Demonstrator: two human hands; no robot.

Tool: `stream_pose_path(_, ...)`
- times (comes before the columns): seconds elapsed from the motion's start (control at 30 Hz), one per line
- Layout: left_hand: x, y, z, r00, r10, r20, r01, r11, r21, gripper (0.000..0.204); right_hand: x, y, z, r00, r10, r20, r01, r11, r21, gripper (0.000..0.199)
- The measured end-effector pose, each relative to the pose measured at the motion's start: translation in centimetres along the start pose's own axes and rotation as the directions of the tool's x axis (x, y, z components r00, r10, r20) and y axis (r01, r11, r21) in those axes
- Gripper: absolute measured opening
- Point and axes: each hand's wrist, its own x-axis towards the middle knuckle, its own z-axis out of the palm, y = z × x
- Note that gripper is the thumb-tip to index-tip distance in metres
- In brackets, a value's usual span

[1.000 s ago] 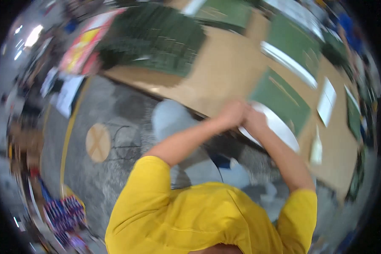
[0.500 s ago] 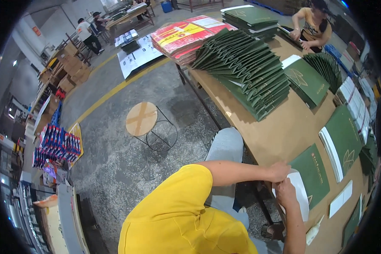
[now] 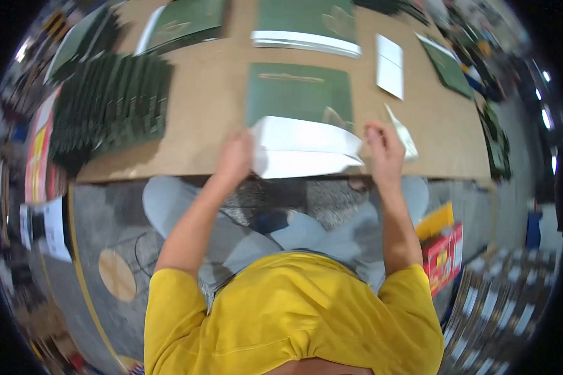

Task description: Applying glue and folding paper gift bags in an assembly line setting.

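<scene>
A flat green paper piece (image 3: pixel 300 94), which looks like a paper bag, lies before me with faint gold print. Its near end is a white folded flap (image 3: pixel 306 147) standing partly open at the table's edge. My left hand (image 3: pixel 236 156) is closed on the flap's left end. At the other end my right hand (image 3: pixel 386 150) has its fingers curled in, close beside the flap's corner; motion blur hides whether anything is between them. Right beside that hand lies a white squeeze bottle (image 3: pixel 408 144) with a long thin nozzle. Beyond it is a white folded card strip (image 3: pixel 390 65).
A fanned stack of green folded pieces (image 3: pixel 112 103) stands at the left of the brown table (image 3: pixel 200 125). More green stacks (image 3: pixel 306 19) lie along the far side. A round stool (image 3: pixel 117 275) is on the floor at left, a red box (image 3: pixel 443 256) at right.
My view has swung from the left side to straight over the table. My hands, together at the flap before, are now apart at its two ends, and the flap is opened wider.
</scene>
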Motion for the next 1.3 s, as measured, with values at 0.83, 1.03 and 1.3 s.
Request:
stream_pose_path(0.83, 2.3, 15.2, 7.3, 0.784, 0.395, 0.479, -0.376, 0.916, -0.140, 0.026, -3.1, 7.6, -1.3, 0.688, 0.649, 0.325, -0.718, 0.673, 0.175, 0.024)
stream_pose_path(1.03, 4.2, 13.7, 11.7, 0.652, 0.691, 0.311, -0.731, 0.682, 0.018, 0.012, -3.3, 7.9, -0.8, 0.732, 0.637, 0.244, -0.680, 0.654, 0.332, 0.046)
stream_pose_path(1.3, 4.3, 15.6, 13.0, 0.674, 0.623, 0.398, -0.688, 0.725, 0.029, 0.014, -3.6, 7.6, -1.7, 0.824, 0.493, 0.280, -0.537, 0.837, 0.107, 0.039)
